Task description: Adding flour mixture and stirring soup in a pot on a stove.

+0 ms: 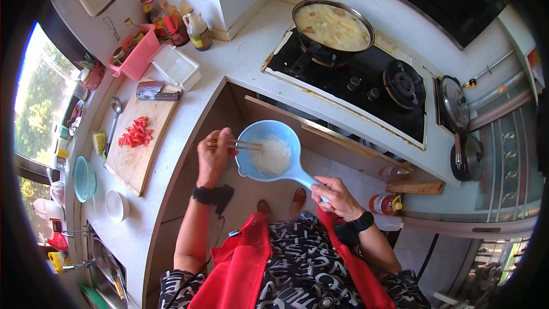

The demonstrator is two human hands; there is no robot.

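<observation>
My right hand (pixel 338 197) grips the handle of a light blue ladle-shaped scoop (pixel 269 178), held level in front of me above the floor. Inside the scoop lies a white, pasty or floury mass (pixel 273 159). My left hand (pixel 213 157) is closed around a pair of chopsticks (pixel 247 145), and their tips dip into the white mass. Beyond the scoop, a pan (pixel 370 39) of pale bubbling soup with yellowish pieces stands on the gas stove's left burner. Chopped red pieces (pixel 136 133), tomato-like, rest on a wooden cutting board (pixel 130 173) at the left.
A cleaver (pixel 157 91) lies across the board's far end, beside a clear plastic box (pixel 176 67). A metal ladle (pixel 116 106), a green basket (pixel 84 178) and a white bowl (pixel 117 206) are along the left counter. An open drawer (pixel 343 140) juts out below the stove (pixel 337 74).
</observation>
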